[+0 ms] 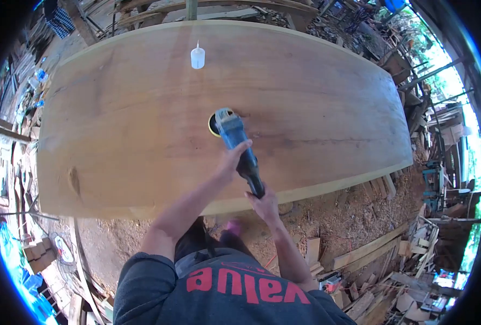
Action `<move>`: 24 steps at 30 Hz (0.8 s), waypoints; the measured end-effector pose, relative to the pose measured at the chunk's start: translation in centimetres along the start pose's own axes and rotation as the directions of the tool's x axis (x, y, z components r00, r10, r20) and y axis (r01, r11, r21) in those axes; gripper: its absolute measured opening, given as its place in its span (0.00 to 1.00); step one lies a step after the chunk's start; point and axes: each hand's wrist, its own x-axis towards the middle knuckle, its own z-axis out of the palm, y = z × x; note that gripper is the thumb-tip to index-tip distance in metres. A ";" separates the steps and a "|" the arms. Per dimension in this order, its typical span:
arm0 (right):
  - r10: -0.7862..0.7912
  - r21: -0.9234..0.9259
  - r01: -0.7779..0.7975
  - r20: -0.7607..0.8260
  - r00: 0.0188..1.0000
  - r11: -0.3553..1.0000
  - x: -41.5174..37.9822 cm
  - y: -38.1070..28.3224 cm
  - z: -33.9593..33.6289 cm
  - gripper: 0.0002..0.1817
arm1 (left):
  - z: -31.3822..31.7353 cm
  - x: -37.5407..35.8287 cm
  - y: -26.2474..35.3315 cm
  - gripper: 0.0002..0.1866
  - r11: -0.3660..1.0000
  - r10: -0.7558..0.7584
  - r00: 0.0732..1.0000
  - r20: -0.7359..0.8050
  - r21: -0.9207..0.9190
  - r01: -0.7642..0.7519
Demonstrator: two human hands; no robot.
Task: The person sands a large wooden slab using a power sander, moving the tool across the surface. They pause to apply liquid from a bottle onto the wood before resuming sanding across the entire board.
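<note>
A blue and black angle grinder [233,135] sits over the middle of a large wooden slab [316,108]. Its yellow-rimmed round disc [214,125] shows beside the head, right at the wood surface. My left hand [235,158] is wrapped round the grinder's body, thumb on top. Farther back, my right hand [264,202] grips the black rear end near the slab's front edge. A white squeeze bottle [197,58] with a thin nozzle stands upright on the slab, beyond the grinder.
Wood offcuts [370,295] and planks [368,253] lie at the right on ground covered with shavings [338,216]. More timber [224,11] lies behind the slab. Stacked wood blocks [39,254] are at the lower left. Patterned cloth [62,24] shows at the upper left.
</note>
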 end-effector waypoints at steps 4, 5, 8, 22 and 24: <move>-0.079 -0.052 0.079 0.001 0.997 0.996 -8.9 2.8 -3.8 0.17 | 0.4 -6.9 -7.7 0.23 0.987 -0.154 0.988 0.032 -0.035 0.155; -0.046 -0.047 0.048 0.035 0.998 0.998 -10.9 3.1 -5.0 0.18 | 0.8 -8.3 -9.6 0.23 0.984 -0.171 0.985 0.001 -0.056 0.171; 0.078 -0.167 -0.055 0.132 0.988 0.984 -15.6 6.4 -7.9 0.18 | 1.7 -12.7 -13.6 0.25 0.954 -0.286 0.958 -0.017 -0.094 0.284; -0.118 -0.057 0.125 0.116 0.986 0.990 -0.5 -4.9 3.9 0.16 | -6.3 -3.2 3.1 0.18 0.989 0.072 0.988 -0.135 -0.120 -0.089; -0.129 -0.042 0.134 0.115 0.985 0.990 2.8 -7.5 6.8 0.17 | -8.6 -0.4 6.9 0.19 0.990 0.083 0.989 -0.126 -0.105 -0.097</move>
